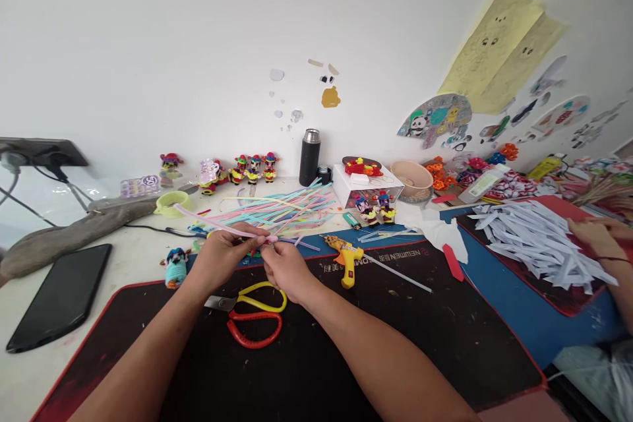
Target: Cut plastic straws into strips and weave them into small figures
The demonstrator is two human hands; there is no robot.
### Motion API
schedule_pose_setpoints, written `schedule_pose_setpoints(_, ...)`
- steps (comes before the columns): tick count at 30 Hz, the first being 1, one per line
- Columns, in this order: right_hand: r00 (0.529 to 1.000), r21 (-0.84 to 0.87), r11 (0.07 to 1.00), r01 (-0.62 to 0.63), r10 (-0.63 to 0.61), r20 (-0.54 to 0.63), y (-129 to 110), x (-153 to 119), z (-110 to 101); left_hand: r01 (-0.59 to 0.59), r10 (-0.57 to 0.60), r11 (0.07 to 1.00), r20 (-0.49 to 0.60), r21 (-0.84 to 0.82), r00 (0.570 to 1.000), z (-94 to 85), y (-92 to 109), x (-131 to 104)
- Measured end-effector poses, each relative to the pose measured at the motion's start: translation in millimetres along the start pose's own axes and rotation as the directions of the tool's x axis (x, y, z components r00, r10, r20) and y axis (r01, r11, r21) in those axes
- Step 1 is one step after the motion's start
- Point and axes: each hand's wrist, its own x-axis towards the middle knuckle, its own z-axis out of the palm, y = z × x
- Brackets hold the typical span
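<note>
A long pale pink strip runs from the upper left into my fingers, with a small pink fold or knot at its near end. My left hand pinches the strip close to that end. From the other side my right hand is closed on the same end, its fingertips partly hidden. Just beneath both hands lie scissors with one yellow and one red handle. A yellow glue gun with a glue stick rests on the dark mat to the right. Behind my hands spreads a pile of pastel strips.
Left are a black phone, a driftwood piece and a small turquoise figure. A black thermos, a white box and a bowl stand behind. A co-worker's hand touches white paper strips at right.
</note>
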Motion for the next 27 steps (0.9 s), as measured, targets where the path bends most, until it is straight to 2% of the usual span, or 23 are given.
schedule_pose_setpoints(14,0.999,0.09,0.994,-0.054,0.054,0.005,-9.7,-4.9,1.5,0.0,0.0,1.0,0.005,-0.007,1.0,-0.9,3.9,0.1)
schedule_pose_setpoints(22,0.995,0.0,1.0,-0.012,0.012,0.097,-3.0,-5.9,1.5,0.112,-0.116,0.992,-0.066,-0.063,0.991,-1.1,6.6,-0.1)
schedule_pose_setpoints(27,0.987,0.076,0.997,-0.004,-0.008,0.161,-7.7,-7.4,-2.0,0.138,-0.153,0.981,-0.101,-0.139,0.983,-2.6,2.3,0.0)
